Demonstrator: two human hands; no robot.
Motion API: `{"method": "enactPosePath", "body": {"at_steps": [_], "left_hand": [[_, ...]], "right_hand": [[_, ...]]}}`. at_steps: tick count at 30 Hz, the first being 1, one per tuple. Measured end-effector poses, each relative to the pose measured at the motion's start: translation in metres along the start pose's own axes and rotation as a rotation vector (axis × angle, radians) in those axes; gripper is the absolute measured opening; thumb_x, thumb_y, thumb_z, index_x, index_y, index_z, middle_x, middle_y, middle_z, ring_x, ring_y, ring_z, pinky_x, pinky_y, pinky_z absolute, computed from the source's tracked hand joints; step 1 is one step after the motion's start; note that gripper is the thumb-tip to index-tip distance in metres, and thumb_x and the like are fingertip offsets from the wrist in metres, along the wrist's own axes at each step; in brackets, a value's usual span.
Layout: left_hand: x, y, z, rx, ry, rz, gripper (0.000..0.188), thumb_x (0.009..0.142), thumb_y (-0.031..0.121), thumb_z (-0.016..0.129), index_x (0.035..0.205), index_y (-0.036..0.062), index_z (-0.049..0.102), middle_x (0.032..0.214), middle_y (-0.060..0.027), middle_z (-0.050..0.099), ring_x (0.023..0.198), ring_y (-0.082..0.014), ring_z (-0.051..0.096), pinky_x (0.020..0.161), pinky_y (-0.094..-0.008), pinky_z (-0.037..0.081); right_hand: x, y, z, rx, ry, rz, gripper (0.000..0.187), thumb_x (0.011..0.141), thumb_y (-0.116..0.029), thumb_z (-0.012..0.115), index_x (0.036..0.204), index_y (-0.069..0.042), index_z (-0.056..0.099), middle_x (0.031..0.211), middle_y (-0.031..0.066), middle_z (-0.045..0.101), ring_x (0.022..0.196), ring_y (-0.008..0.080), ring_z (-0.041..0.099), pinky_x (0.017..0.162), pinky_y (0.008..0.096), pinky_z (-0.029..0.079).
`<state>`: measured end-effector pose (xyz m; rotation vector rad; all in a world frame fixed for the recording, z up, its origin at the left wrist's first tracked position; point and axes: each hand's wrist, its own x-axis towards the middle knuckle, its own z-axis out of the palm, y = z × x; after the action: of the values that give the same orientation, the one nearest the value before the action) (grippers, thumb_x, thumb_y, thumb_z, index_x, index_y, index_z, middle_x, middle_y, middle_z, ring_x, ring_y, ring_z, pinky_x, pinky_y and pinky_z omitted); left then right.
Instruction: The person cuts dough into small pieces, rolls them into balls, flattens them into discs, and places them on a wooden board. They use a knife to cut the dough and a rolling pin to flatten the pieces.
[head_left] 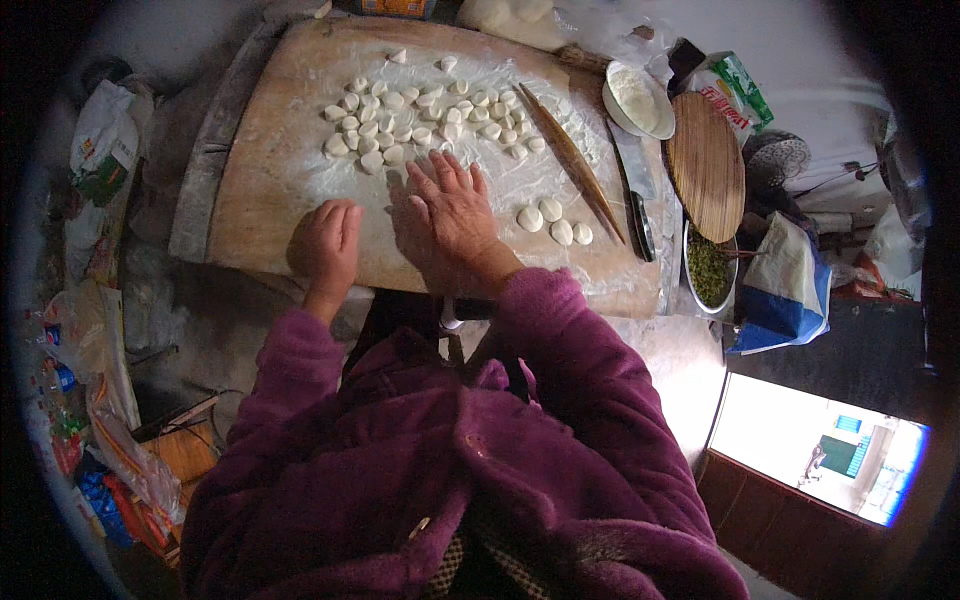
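Observation:
A pale wooden board point(262, 185), dusted with flour, carries many small flattened pieces of dough point(393, 155) in a wide cluster on its far half. My right hand point(455, 210) lies palm down on the board just below that cluster, fingers stretched and apart; whatever is under its palm is hidden. To its left, near the board's front edge, my left hand point(335, 250) has its fingers bent and close together, and their inner side cannot be seen. Several dough balls point(551, 210) sit apart to the right of my right hand. Beyond them lies a tapered wooden rolling pin point(570, 160).
A black-handled knife point(640, 215) lies along the board's right side. Nearby are a white bowl of flour point(640, 100), a round slatted wooden lid point(705, 165), a bowl of chopped green filling point(708, 270) and a blue-white bag point(785, 285). Plastic bags point(130, 440) crowd the left.

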<state>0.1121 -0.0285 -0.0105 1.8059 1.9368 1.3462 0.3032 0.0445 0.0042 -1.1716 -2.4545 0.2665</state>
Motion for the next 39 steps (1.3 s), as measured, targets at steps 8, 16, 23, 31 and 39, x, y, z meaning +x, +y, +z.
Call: {"method": "enactPosePath", "body": {"at_steps": [8, 16, 23, 31, 39], "left_hand": [[-0.002, -0.002, -0.003, 0.199, -0.075, -0.02, 0.021, 0.096, 0.019, 0.052, 0.092, 0.0049, 0.067, 0.095, -0.0103, 0.067, 0.09, -0.0307, 0.063, 0.079, -0.0387, 0.048], [-0.001, 0.001, -0.007, 0.256, -0.053, 0.05, 0.019, 0.095, 0.021, 0.055, 0.093, 0.0051, 0.066, 0.094, -0.0108, 0.066, 0.087, -0.032, 0.062, 0.077, -0.0406, 0.049], [-0.003, 0.003, -0.007, 0.283, -0.034, -0.011, 0.019, 0.093, 0.021, 0.057, 0.089, 0.0051, 0.065, 0.091, -0.0097, 0.066, 0.084, -0.0321, 0.062, 0.072, -0.0409, 0.049], [0.0, 0.0, -0.005, 0.18, 0.035, 0.066, 0.019, 0.092, 0.021, 0.058, 0.087, 0.0049, 0.065, 0.089, -0.01, 0.066, 0.081, -0.0322, 0.063, 0.07, -0.041, 0.049], [-0.001, 0.002, -0.004, 0.149, 0.014, 0.02, 0.02, 0.092, 0.02, 0.057, 0.087, 0.0031, 0.066, 0.089, -0.0116, 0.066, 0.081, -0.0329, 0.062, 0.071, -0.0411, 0.049]], "right_hand": [[0.011, 0.008, 0.012, -0.006, 0.069, -0.084, 0.048, 0.093, -0.039, 0.05, 0.134, -0.014, 0.052, 0.139, 0.0233, 0.044, 0.133, 0.0401, 0.038, 0.111, 0.057, 0.024], [0.015, 0.086, -0.043, -0.221, 0.137, 0.12, 0.029, 0.086, -0.012, 0.057, 0.114, -0.006, 0.061, 0.113, 0.0156, 0.059, 0.102, 0.0345, 0.055, 0.086, 0.0446, 0.047], [0.07, 0.076, 0.006, -0.098, 0.067, -0.015, 0.028, 0.087, -0.014, 0.06, 0.113, -0.005, 0.058, 0.114, 0.0153, 0.057, 0.105, 0.0379, 0.055, 0.086, 0.0464, 0.049], [0.032, 0.052, 0.004, 0.425, 0.002, 0.293, 0.021, 0.088, -0.019, 0.063, 0.099, -0.001, 0.066, 0.099, 0.0189, 0.058, 0.084, 0.0373, 0.061, 0.072, 0.0426, 0.049], [-0.022, 0.023, -0.016, 0.08, 0.015, 0.189, 0.026, 0.083, -0.023, 0.068, 0.104, -0.007, 0.07, 0.113, 0.0174, 0.059, 0.102, 0.0354, 0.058, 0.084, 0.0405, 0.048]]}}
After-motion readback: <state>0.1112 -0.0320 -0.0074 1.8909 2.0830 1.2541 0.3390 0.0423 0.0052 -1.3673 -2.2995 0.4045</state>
